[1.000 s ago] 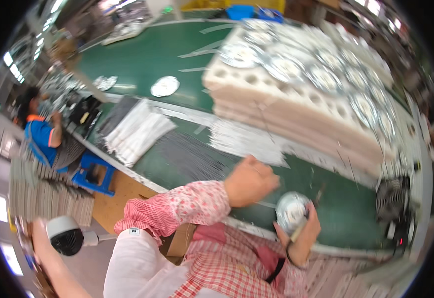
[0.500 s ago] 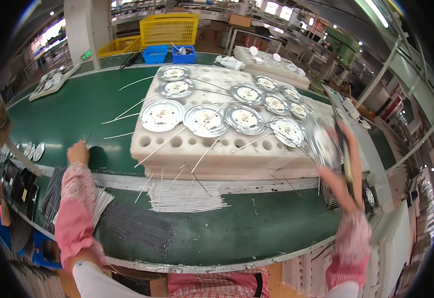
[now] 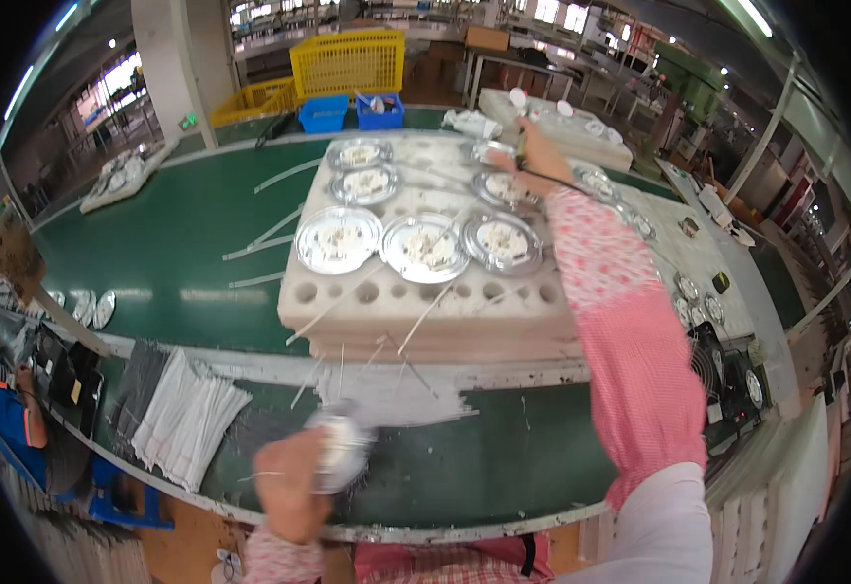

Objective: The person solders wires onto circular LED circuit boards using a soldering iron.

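Note:
Several round silver lamp discs (image 3: pixel 425 248) with white centres lie on a thick white foam block (image 3: pixel 425 326). Thin white wires stick out from many of them. My left hand (image 3: pixel 291 482), blurred, is closed around another disc (image 3: pixel 345 457) above the near strip of the bench. My right hand (image 3: pixel 542 165) reaches over the far side of the block, beside a disc (image 3: pixel 488 153) in the back row. In it is a slim tool with a black cord, probably a soldering iron (image 3: pixel 522 146). My right sleeve hides the block's right part.
Bundles of white wires (image 3: pixel 187 414) and dark wires (image 3: pixel 138 389) lie at the near left. Blue bins (image 3: pixel 380 114) and a yellow crate (image 3: pixel 347 66) stand at the back. At right is a black fan (image 3: pixel 707 360). Another person (image 3: pixel 12 419) sits at far left.
My left hand has come from the far left to the near middle and now holds a disc. My right hand has swung from the right side to the block's far side. The view has shifted slightly.

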Available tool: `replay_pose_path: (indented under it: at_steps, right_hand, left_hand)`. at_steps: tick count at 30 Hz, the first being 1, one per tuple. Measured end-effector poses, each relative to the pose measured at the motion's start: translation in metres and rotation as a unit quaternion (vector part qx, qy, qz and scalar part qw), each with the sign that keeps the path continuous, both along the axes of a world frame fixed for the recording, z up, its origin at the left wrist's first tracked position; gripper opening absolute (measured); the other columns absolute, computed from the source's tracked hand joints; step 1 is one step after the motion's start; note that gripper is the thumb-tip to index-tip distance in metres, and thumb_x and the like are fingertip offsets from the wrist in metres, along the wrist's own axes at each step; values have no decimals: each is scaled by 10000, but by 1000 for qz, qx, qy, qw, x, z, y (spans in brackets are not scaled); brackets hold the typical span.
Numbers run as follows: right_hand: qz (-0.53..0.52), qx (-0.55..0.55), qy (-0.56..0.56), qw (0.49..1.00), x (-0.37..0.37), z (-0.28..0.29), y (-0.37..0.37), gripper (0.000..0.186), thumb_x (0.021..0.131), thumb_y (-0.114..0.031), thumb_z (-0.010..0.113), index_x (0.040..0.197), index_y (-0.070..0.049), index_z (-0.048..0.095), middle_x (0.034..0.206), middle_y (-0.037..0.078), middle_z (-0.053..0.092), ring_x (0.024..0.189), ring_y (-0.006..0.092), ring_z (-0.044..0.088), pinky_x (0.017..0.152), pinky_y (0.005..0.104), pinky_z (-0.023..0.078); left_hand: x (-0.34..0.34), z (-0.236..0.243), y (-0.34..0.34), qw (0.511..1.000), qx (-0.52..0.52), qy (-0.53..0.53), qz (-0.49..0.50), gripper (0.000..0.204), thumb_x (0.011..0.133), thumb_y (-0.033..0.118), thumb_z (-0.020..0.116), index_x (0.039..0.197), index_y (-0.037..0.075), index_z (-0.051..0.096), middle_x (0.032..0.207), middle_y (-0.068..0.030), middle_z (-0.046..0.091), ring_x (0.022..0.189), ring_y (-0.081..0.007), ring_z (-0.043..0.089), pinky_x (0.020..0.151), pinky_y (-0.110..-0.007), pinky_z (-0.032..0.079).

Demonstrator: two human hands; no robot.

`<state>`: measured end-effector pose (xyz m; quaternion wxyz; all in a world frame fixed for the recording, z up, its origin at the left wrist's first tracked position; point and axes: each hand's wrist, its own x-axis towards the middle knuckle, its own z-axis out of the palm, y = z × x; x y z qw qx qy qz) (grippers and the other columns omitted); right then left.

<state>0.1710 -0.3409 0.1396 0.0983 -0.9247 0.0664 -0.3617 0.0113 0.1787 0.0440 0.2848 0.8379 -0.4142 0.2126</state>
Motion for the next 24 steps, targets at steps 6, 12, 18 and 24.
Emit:
replay_pose_path:
  at_steps: [6, 12, 18, 24]
  right_hand:
    - [5, -330, 52, 942, -201, 116, 58, 564, 895, -359, 680, 1384, -151, 492, 1191, 141, 655, 1065, 369, 629, 856, 443, 513]
    - [-317, -329, 200, 867, -452, 167, 147, 306, 995, -140, 542, 1264, -7, 602, 1175, 140, 669, 1106, 276, 643, 920, 328, 498]
    - [-265, 85, 151, 948, -561, -26, 206, 264, 889, -69, 666, 1147, -92, 714, 1070, 116, 654, 930, 254, 649, 758, 349, 527]
    - [-59, 177, 152, 971, -474, -109, 265, 216, 763, -98, 792, 963, -96, 709, 853, 96, 565, 740, 257, 594, 596, 362, 463]
  left_hand:
    - [-75, -58, -110, 991, 93, 34, -92, 510, 751, 101, 674, 1249, 24, 595, 1243, -98, 598, 1194, -278, 536, 994, -520, 351]
    - [-95, -35, -157, 965, 78, 66, -243, 366, 809, 203, 678, 1107, 2, 611, 1147, -133, 593, 1164, -301, 524, 980, -526, 360]
    - [-142, -28, -165, 906, 76, 39, -415, 209, 723, 195, 674, 857, 53, 600, 928, -88, 584, 991, -268, 565, 959, -500, 390]
    - [-145, -26, -159, 916, 108, 27, -387, 222, 741, 232, 679, 881, 78, 602, 865, -62, 564, 889, -236, 566, 920, -476, 409]
